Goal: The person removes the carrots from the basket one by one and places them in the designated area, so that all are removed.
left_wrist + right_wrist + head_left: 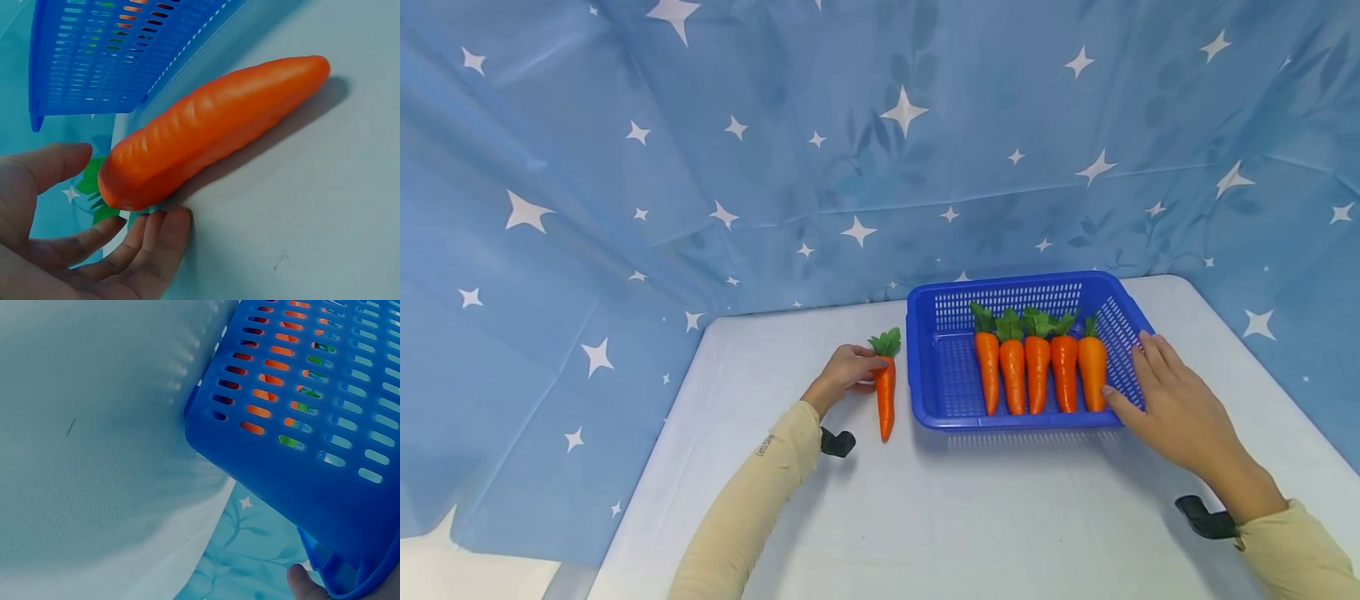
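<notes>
The loose carrot is lying on the white table, just left of the blue basket. Its long axis is running nearly front to back: the green leaves are pointing away from the person, the tapered tip towards the person. The left hand is reaching around the leafy end with thumb and fingers parted, not gripping; whether any fingertip is touching the carrot cannot be determined. The right hand is resting at the basket's right rim, fingers extended, thumb spread towards the near corner. Inside the basket, five carrots are lying side by side, leaves to the far side.

In the left wrist view, the carrot's thick end and the fingers are partly hiding the leaves. In the right wrist view, the basket's slotted wall is obscuring its contents, and the frame is cutting off most of the hand.
</notes>
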Available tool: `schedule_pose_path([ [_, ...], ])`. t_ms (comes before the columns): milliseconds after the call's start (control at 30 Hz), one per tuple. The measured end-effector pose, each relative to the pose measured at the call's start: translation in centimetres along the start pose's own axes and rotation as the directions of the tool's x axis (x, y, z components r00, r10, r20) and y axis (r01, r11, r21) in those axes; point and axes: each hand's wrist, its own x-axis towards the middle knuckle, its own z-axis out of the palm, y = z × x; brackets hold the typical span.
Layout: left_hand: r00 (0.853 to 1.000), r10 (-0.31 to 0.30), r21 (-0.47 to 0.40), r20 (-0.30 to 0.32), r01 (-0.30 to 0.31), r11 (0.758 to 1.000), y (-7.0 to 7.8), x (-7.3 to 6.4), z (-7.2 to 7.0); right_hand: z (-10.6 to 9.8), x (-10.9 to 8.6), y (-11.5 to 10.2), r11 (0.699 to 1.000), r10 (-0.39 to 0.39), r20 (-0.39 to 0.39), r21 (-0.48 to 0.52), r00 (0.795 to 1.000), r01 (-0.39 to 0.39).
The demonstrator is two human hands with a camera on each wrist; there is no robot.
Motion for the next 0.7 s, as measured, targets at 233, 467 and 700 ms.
schedule_pose_path([
  [233, 1.0, -0.006, -0.024, -0.02, 0.006, 1.0, 0.7, -0.1, -1.1, 0.0, -0.1, 0.0, 1.0, -0.007, -0.005, 0.001, 1.0, 0.007],
  [467, 1.0, -0.02, -0.13, -0.008, 0.019, 0.991, 1.9, 0.3, -2.6, 0.1, -0.2, 0.0, 1.0, -0.016, -0.017, -0.003, 1.0, 0.016],
  [700, 0.992, 0.078, -0.272, 0.1, -0.048, 0.961, 3.9, 0.3, -3.5, 0.1, -0.1, -0.1, 1.0, -0.015, -0.018, -0.004, 1.0, 0.015],
])
